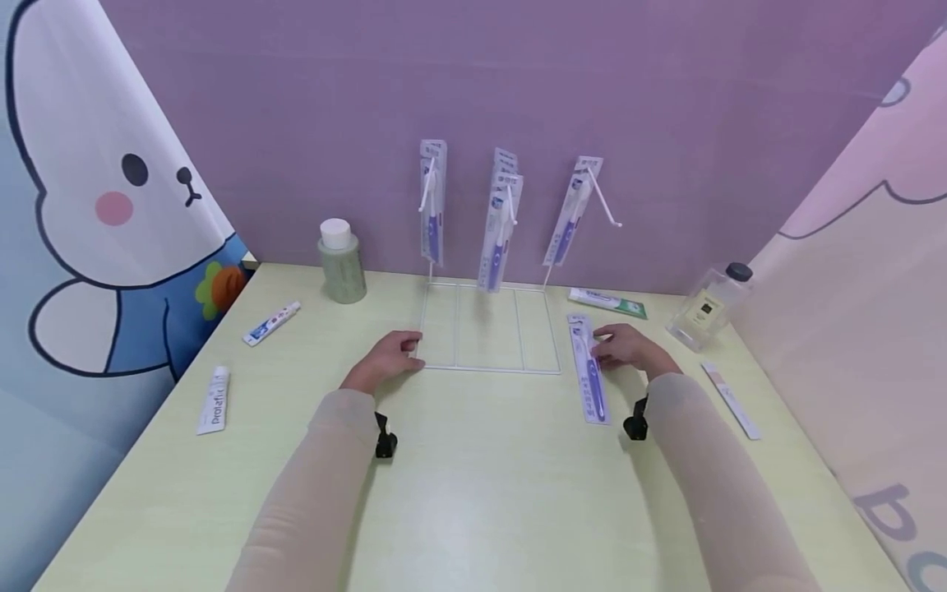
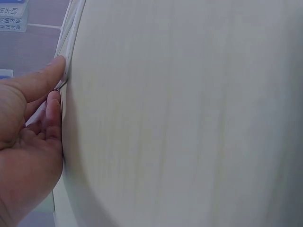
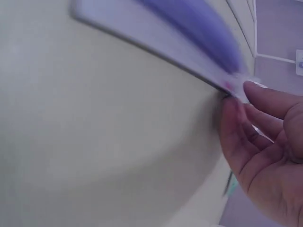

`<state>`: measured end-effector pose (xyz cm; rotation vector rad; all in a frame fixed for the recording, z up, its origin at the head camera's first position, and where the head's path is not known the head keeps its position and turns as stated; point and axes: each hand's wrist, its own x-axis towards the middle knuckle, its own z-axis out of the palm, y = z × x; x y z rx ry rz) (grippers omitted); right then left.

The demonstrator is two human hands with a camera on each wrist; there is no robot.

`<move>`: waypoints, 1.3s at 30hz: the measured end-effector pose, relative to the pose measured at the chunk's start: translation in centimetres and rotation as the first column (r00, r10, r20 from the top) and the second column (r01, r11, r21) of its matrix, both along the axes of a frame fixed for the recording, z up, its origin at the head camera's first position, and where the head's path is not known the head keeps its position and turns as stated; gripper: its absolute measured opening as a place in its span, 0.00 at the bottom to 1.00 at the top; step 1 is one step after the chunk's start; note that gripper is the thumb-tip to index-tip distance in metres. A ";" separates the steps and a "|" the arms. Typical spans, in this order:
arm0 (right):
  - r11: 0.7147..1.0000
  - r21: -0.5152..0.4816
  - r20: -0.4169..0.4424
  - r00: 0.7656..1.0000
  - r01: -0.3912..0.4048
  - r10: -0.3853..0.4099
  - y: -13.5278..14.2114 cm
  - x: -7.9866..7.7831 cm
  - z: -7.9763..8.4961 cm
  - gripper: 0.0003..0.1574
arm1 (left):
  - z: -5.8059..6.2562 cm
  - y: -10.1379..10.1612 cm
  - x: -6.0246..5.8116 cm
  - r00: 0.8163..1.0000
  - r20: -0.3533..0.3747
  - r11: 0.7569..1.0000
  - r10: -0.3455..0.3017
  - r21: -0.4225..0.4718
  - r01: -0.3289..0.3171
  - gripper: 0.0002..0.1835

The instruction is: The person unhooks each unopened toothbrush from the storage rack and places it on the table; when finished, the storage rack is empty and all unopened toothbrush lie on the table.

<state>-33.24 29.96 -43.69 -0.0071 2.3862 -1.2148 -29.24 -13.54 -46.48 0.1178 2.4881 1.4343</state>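
Sleeves [image 1: 303, 485]: pale, reaching forward over the bench [image 1: 488, 510].
Left hand [image 1: 388, 358]: thumb and fingers pinching the near left corner of the wire rack [image 1: 488, 370].
Right hand [image 1: 625, 348]: pinching the right edge of the toothbrush pack [image 1: 589, 374].
Toothbrush pack: on the bench, just right of the rack.
Hanging packs [image 1: 432, 205]: on all three hooks, two or more on the middle one.
Tipping risk: a hard tug at a hook could rock the light-looking frame if the left hand let go.
Slipping risk: the edge-only pinch could let the pack twist loose.
White tube [image 1: 214, 400]: lettering seems to read "Prolafix".
Pack print: small characters, too small to make out.
Black-capped bottle [image 1: 706, 308]: pale label, unreadable.
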 end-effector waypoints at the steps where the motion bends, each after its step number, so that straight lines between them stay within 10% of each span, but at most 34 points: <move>1: 1.000 0.011 0.000 1.000 -0.012 0.012 0.1 -0.2 0.3 0.34 | 0.0 0.0 0.0 1.000 0.001 1.000 0.001 0.000 -0.001 0.32; 12: 1.000 -0.008 -0.252 0.968 0.000 -0.002 -2.6 -3.3 6.1 0.29 | -0.2 0.0 0.1 1.000 -0.020 1.000 0.018 -0.016 -0.018 0.32; 32: 0.916 -0.253 -0.557 0.727 0.311 -0.401 -6.9 -6.1 13.2 0.29 | -0.2 0.5 0.1 0.999 -0.029 0.999 0.034 -0.017 -0.035 0.31; 39: 0.933 -0.263 -0.493 0.797 0.245 -0.349 -7.2 -6.8 14.1 0.36 | 0.0 0.5 0.2 0.998 -0.040 0.998 0.043 -0.037 -0.044 0.31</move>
